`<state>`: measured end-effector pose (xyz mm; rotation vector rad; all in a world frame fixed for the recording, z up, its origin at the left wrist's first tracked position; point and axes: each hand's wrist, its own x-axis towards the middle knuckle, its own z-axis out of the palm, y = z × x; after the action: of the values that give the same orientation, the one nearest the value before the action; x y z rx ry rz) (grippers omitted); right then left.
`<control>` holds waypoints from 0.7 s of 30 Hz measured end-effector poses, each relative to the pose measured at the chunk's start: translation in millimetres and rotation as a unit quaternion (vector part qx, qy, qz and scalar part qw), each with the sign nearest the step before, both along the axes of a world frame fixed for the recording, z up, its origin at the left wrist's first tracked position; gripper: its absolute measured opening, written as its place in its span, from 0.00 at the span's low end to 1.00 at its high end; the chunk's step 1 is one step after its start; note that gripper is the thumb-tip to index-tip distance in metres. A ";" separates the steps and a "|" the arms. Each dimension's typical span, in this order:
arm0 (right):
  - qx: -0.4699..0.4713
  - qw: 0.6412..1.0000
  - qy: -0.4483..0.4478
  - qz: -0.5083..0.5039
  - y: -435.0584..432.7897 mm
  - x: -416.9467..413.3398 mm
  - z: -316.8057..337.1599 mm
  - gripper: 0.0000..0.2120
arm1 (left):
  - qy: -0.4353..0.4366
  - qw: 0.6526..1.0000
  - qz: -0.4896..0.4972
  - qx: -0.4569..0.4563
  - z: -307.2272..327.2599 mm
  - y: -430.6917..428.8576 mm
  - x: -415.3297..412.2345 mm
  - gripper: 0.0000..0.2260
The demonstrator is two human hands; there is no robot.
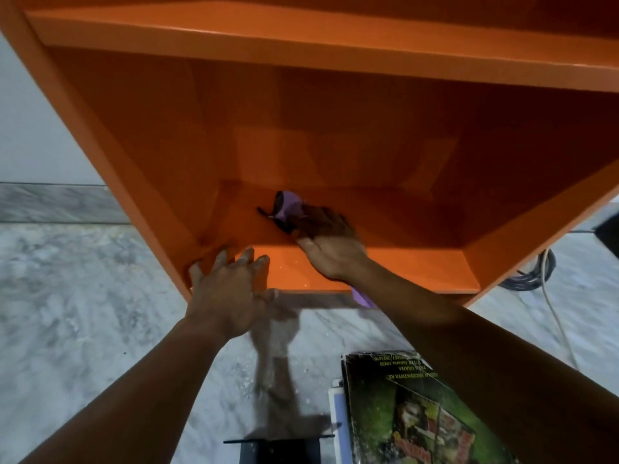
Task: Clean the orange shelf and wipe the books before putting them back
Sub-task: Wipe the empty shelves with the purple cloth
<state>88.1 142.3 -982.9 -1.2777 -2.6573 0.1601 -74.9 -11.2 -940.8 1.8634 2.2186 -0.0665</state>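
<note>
a: which step is shown?
b: wiping inside the orange shelf (pixel 368 266). the right hand (pixel 330 244) presses a purple cloth (pixel 288 205) on the bottom board, deep inside; the left hand (pixel 227 289) rests splayed, holding nothing, at the front edge.
a: and next?
b: probably sweeping toward the corners, then wiping the books (pixel 412 416) lying on the floor.

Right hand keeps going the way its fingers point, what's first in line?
Likely the back panel of the orange shelf: right hand, holding a purple cloth, points inward. Depth unclear.
</note>
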 end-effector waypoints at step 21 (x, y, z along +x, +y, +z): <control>0.117 0.943 0.202 0.239 -94.5 -18.1 12.6 0.14 | -0.158 0.897 0.402 0.094 24.1 -57.4 -43.7 0.19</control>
<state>70.0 47.7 -970.3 -0.4493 -2.4721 0.1481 -118.6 -68.6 -916.7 0.7980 2.6047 0.5670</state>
